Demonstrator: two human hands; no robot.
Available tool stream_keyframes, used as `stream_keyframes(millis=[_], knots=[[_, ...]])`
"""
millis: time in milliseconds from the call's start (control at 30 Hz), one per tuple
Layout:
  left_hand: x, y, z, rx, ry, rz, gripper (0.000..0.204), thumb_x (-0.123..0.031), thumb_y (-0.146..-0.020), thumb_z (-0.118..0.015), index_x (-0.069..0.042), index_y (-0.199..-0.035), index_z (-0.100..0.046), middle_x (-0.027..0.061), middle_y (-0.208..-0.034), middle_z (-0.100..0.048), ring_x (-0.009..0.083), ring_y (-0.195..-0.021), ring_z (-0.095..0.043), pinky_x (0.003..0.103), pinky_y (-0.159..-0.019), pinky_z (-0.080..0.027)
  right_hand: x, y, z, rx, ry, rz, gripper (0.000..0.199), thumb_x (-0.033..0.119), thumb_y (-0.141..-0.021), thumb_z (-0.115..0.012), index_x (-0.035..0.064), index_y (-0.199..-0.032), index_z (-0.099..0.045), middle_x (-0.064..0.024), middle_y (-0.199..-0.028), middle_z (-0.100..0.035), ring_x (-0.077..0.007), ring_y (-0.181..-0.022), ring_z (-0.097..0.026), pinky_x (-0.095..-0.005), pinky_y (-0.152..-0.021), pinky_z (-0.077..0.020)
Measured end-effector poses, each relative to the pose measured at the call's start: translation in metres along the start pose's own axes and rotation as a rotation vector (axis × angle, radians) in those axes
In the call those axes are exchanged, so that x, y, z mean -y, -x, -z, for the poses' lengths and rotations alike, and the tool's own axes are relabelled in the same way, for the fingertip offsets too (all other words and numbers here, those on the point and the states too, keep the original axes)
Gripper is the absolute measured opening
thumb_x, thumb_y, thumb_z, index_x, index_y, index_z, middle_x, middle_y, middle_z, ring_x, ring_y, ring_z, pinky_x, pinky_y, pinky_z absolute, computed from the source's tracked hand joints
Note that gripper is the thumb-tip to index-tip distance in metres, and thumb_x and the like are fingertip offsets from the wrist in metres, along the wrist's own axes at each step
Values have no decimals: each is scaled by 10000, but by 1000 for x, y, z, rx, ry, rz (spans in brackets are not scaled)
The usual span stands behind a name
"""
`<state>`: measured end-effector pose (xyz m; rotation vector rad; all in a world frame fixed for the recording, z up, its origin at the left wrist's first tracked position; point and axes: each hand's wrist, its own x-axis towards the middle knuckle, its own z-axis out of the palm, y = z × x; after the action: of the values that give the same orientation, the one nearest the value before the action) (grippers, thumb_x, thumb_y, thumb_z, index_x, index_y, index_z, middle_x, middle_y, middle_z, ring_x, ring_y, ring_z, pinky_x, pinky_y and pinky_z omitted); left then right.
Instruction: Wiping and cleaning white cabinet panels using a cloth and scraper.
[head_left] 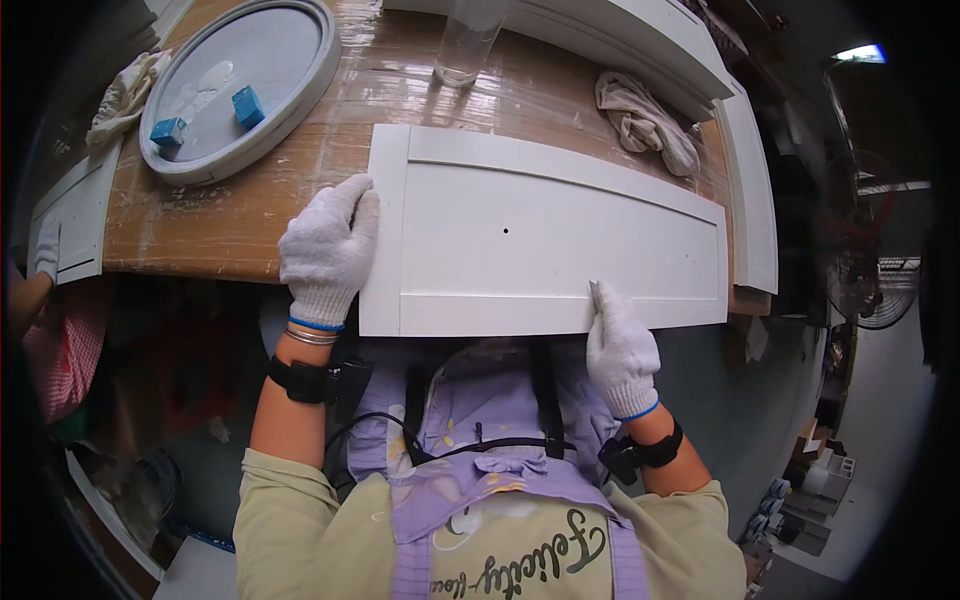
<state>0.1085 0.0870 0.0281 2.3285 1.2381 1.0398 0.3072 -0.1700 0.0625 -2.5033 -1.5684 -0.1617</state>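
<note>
A white recessed panel (560, 225), like a cabinet door front, lies in front of me with a small dark hole in its face. It overhangs the near edge of the table. My left hand (332, 240), in a white knitted glove, is closed at the panel's left edge, its fingers curled. At the near edge, toward the right, my gloved right hand (622, 350) grips the frame, one fingertip on top of it. The other right fingers are partly hidden.
On the plastic-wrapped table (200, 230) are a round grey tray (215, 75) holding blue blocks (247, 107), a clear cup (468, 45), and a crumpled cloth (648, 120). More white panels (757, 190) line the right. At far left, another person's gloved hand (47, 247) touches a panel.
</note>
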Motion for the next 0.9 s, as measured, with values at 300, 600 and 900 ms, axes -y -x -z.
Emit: stream_keyframes(millis=[300,600,900], knots=[[8,4,-2,107,90,73,287,-218,-902,-601,-9,-1092,-652,156,-1044,-672,264,-957,-651,338,-855,-505,3,-6,0,-48,-199,119,340,50,-818,-583,102,-1153,-604,-124,-817,-613,-304,-704,-597,-404,-609,-489],[43,-4,6,328,309,300,323,-135,-918,-581,29,-1197,-575,138,-1178,-618,199,-1076,-584,316,-946,-454,-250,54,16,-99,206,-765,260,267,-907,-539,141,-1129,-591,-133,-941,-609,-331,-833,-626,-455,-708,-520],[-202,55,-16,547,-29,-505,548,-121,-747,-708,-48,-1259,-525,178,-1136,-562,357,-1067,-546,432,-919,-444,-214,50,17,-104,-26,-324,167,188,-866,-593,100,-1004,-628,-132,-874,-594,-304,-798,-612,-427,-665,-508]])
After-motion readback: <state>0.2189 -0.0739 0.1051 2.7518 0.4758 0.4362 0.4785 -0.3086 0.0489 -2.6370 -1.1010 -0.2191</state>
